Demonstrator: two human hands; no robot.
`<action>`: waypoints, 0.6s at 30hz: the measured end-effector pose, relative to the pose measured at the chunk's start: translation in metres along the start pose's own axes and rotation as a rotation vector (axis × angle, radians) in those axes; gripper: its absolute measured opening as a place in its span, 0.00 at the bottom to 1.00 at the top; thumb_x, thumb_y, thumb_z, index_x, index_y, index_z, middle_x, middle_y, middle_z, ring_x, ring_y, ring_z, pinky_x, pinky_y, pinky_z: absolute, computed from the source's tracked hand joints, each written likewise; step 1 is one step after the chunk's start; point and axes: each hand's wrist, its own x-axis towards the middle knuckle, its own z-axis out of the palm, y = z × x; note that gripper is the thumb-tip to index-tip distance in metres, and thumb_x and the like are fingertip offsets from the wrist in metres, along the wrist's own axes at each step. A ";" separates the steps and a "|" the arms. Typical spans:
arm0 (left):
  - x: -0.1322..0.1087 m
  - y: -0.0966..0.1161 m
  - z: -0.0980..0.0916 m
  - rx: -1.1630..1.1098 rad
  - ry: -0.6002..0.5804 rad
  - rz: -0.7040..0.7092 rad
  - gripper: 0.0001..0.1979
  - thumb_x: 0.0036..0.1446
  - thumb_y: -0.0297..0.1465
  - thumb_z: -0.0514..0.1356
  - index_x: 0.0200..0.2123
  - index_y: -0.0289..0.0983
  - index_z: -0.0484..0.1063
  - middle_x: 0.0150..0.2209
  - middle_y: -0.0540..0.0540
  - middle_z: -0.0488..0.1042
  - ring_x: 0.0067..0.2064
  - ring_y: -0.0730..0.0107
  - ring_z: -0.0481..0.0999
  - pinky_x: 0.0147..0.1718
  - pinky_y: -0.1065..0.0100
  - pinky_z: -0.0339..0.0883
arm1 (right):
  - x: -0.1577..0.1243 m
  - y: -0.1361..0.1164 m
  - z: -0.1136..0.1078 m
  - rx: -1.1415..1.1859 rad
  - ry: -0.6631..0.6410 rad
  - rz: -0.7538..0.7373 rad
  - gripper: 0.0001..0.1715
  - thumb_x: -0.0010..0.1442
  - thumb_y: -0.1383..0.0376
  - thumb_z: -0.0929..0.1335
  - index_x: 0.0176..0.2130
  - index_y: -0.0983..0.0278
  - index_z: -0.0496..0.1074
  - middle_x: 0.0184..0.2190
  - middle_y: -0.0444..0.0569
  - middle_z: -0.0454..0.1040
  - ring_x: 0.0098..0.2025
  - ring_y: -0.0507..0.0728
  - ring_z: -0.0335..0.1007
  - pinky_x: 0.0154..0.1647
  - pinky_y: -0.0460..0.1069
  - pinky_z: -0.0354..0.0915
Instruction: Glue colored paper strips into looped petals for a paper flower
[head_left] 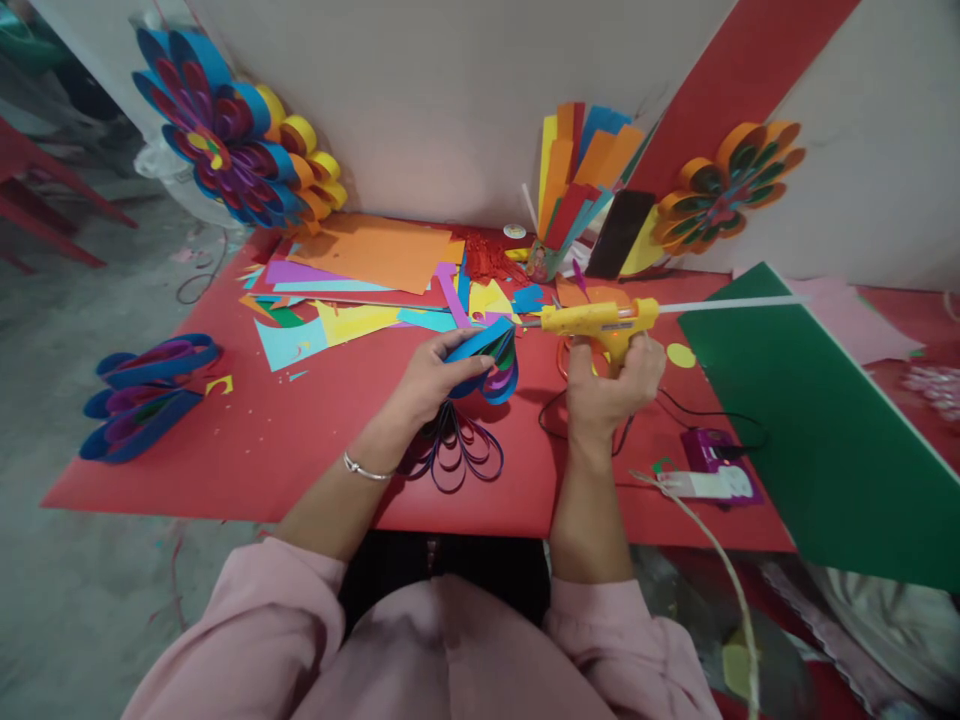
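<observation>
My left hand [431, 385] holds a paper petal [491, 358], my right hand [611, 385] grips the glue gun [600, 320]; red table [262, 440] below, grey wall [450, 100] beyond.

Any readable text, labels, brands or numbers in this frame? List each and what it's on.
Nothing reads clearly.
Side label on the glue gun in the right hand: too blurred to read.
Purple box by the cable: nothing legible.
Paper loops in the left hand: no print.

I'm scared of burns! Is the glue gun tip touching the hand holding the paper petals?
Apart. The head view shows the glue gun pointing at the paper petals, its tip clear of the left hand.
</observation>
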 end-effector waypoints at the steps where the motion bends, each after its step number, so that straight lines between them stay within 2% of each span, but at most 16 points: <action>1: 0.000 0.000 0.000 -0.028 -0.011 -0.009 0.27 0.38 0.33 0.80 0.45 0.39 0.85 0.40 0.47 0.85 0.39 0.67 0.81 0.45 0.65 0.73 | 0.001 0.001 0.000 0.001 -0.011 0.041 0.27 0.62 0.47 0.69 0.51 0.63 0.71 0.44 0.59 0.75 0.50 0.70 0.72 0.53 0.69 0.69; 4: 0.002 0.001 0.000 -0.119 -0.042 -0.046 0.26 0.37 0.33 0.81 0.44 0.38 0.85 0.40 0.46 0.85 0.38 0.68 0.82 0.44 0.66 0.74 | 0.007 0.005 0.000 -0.006 -0.057 0.161 0.28 0.61 0.47 0.69 0.50 0.64 0.72 0.44 0.60 0.75 0.50 0.70 0.72 0.53 0.67 0.69; 7: 0.003 0.000 -0.001 -0.171 -0.038 -0.084 0.26 0.37 0.33 0.80 0.43 0.38 0.85 0.39 0.45 0.86 0.36 0.68 0.83 0.40 0.68 0.74 | 0.014 0.012 -0.001 -0.067 -0.128 0.274 0.23 0.60 0.49 0.69 0.45 0.64 0.75 0.41 0.60 0.77 0.47 0.69 0.73 0.52 0.64 0.69; 11: 0.005 -0.002 -0.002 -0.180 -0.013 -0.109 0.24 0.38 0.32 0.79 0.42 0.37 0.85 0.38 0.45 0.86 0.38 0.67 0.84 0.37 0.70 0.73 | 0.018 0.023 -0.003 -0.177 -0.332 0.423 0.19 0.59 0.50 0.69 0.37 0.63 0.76 0.34 0.57 0.78 0.39 0.66 0.73 0.46 0.60 0.68; 14: 0.006 -0.004 -0.002 -0.183 -0.001 -0.111 0.24 0.37 0.31 0.79 0.42 0.38 0.85 0.38 0.46 0.86 0.36 0.69 0.83 0.35 0.71 0.72 | 0.015 0.028 -0.001 -0.215 -0.457 0.451 0.25 0.58 0.48 0.70 0.42 0.67 0.79 0.36 0.61 0.81 0.38 0.67 0.74 0.45 0.59 0.68; 18: 0.007 -0.004 -0.003 -0.184 0.007 -0.119 0.24 0.37 0.31 0.79 0.43 0.38 0.86 0.37 0.47 0.86 0.34 0.71 0.82 0.34 0.72 0.72 | 0.009 0.032 0.005 -0.268 -0.499 0.409 0.35 0.58 0.50 0.71 0.55 0.72 0.77 0.47 0.67 0.81 0.46 0.70 0.77 0.48 0.59 0.68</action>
